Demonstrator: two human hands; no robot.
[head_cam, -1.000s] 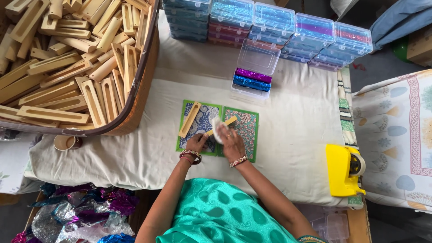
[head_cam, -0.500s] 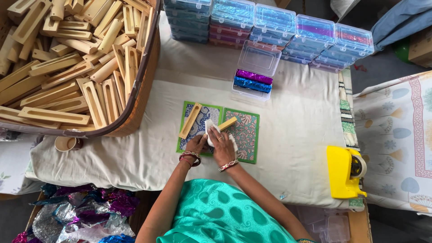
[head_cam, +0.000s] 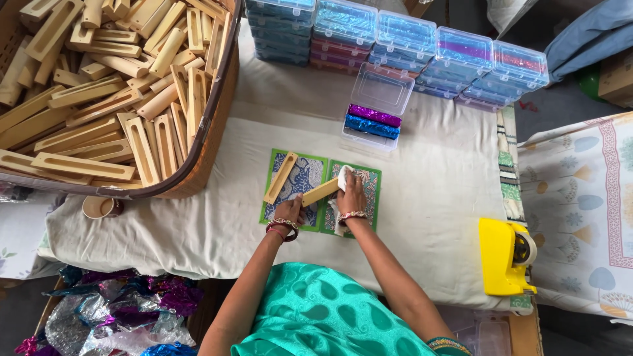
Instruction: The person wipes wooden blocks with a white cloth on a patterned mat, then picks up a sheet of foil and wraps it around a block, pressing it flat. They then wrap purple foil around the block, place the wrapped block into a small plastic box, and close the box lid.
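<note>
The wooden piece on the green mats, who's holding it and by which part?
The left hand holds the wooden piece by its near end; the right hand presses a white cloth to its far end.

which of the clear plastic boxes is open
The lone clear box in front of the stacks, nearest the hands: its lid is up, showing purple and blue glittery rolls inside. The stacked boxes behind are all closed.

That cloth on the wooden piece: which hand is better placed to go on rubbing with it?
The right hand: it holds the white cloth against the wooden piece, while the left hand steadies that piece's near end.
</note>
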